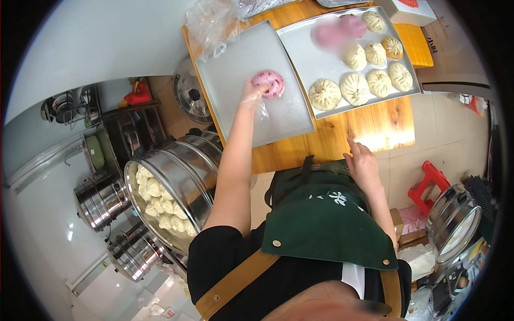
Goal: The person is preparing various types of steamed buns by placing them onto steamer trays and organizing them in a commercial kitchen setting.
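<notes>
My left hand, in a clear plastic glove, grips a pink-and-white round bun over the left metal tray, which otherwise shows bare metal. My right hand is empty at the table's near edge, its fingers apart and loosely bent. The right metal tray holds several pleated white buns, a browner one and blurred pink ones. Crumpled clear plastic lies over the left tray's far corner.
The wooden table ends just before my apron. At lower left stands a large steamer with buns, beside smaller steel pots. A red stool and a round steel lid are at right. A white box sits at the back.
</notes>
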Tool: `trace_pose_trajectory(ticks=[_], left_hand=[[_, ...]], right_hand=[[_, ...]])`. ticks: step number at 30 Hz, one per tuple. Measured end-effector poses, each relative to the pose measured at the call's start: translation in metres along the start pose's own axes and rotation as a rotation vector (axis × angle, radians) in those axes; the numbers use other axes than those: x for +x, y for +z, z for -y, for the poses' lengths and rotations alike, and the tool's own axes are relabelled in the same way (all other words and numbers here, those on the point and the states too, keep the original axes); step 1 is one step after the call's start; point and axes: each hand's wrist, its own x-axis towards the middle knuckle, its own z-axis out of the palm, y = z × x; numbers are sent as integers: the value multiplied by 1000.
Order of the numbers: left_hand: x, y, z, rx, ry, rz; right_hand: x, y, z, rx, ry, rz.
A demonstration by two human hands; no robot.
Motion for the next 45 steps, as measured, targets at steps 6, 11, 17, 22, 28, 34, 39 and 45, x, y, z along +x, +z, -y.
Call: trace_pose_trajectory(ticks=[6,11,17,22,28,34,39,45], left_hand=[[42,0,-16,143,29,115],[35,23,-20,715,376,-299],[60,123,-48,153,350,-60],[108,188,-55,238,166,-324],[150,199,-53,394,-9,-217],[149,203,-68,424,-44,-29],[112,208,-86,362,34,-13],[94,165,-80,-287,105,122]], right_hand=[[-3,-7,-8,-20,52,-5],[-7,-4,-26,-21,139,-13],[-6,-4,-32,16,147,-78],[-18,-6,-41,42,257,-89],[-34,0,-60,61,384,-107],[-36,8,-67,68,375,-74],[-32,9,-66,53,348,-32],[-21,5,-55,21,271,0]])
